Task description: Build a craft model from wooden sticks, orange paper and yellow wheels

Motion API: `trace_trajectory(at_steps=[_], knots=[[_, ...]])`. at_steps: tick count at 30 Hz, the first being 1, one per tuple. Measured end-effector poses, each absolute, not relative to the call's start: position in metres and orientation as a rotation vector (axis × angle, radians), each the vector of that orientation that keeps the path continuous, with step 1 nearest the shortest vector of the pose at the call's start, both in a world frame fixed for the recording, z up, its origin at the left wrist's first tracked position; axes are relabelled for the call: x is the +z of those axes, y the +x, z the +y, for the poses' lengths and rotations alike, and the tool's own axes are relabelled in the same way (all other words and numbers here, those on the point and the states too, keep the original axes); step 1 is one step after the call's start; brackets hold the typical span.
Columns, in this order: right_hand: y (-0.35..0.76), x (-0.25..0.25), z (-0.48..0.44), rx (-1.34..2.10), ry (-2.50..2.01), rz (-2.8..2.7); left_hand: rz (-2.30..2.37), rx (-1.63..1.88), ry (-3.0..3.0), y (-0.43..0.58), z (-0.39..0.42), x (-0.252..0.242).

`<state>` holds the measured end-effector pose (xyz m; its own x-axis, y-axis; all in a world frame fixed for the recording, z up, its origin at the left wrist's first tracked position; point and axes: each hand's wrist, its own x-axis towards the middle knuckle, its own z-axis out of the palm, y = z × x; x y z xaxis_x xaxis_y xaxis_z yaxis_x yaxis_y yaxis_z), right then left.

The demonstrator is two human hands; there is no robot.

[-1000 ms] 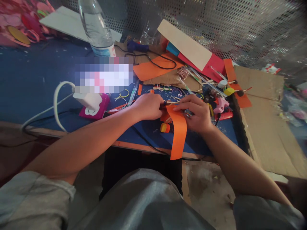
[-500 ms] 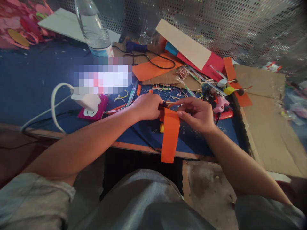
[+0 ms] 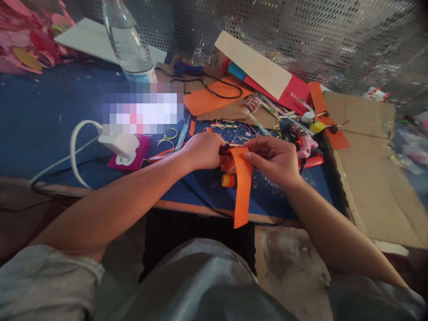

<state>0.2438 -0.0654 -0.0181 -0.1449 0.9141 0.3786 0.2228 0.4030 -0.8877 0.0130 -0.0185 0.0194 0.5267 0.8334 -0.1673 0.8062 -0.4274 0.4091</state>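
Note:
My left hand (image 3: 204,150) is closed around a thin wooden stick (image 3: 234,145) with a dark tip, held level above the blue table (image 3: 43,120). My right hand (image 3: 274,159) pinches the top end of a long orange paper strip (image 3: 242,187) against that stick. The strip hangs down past the table's front edge toward my lap. A small orange and yellow cap (image 3: 228,180) lies on the table just under the strip.
A water bottle (image 3: 127,40) stands at the back. White charger (image 3: 120,143) with cable lies left on a pink phone (image 3: 133,155). Orange paper (image 3: 207,100), red and tan card sheets (image 3: 264,71), a pink glue gun (image 3: 307,147) and scraps lie behind. Cardboard (image 3: 364,165) sits right.
The orange strip has twisted and swung slightly to the right under my right hand's pinch. Both hands have stayed at the same spot on the stick.

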Motion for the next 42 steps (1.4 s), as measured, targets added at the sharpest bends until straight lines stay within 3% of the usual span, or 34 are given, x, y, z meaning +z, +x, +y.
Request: trace_trajectory(at_steps=[12,27,42], knots=[[0.238,-0.014,-0.065,0.621,-1.083,-1.742,1.304,0.101,2.328,0.013,-0.018,0.019],[0.233,-0.007,-0.068,1.132,-1.118,-1.497,1.305,0.125,2.347,0.013,-0.019,0.018],[0.234,-0.007,-0.072,0.900,-1.198,-1.523,1.330,0.124,2.355,0.013,-0.018,0.015]])
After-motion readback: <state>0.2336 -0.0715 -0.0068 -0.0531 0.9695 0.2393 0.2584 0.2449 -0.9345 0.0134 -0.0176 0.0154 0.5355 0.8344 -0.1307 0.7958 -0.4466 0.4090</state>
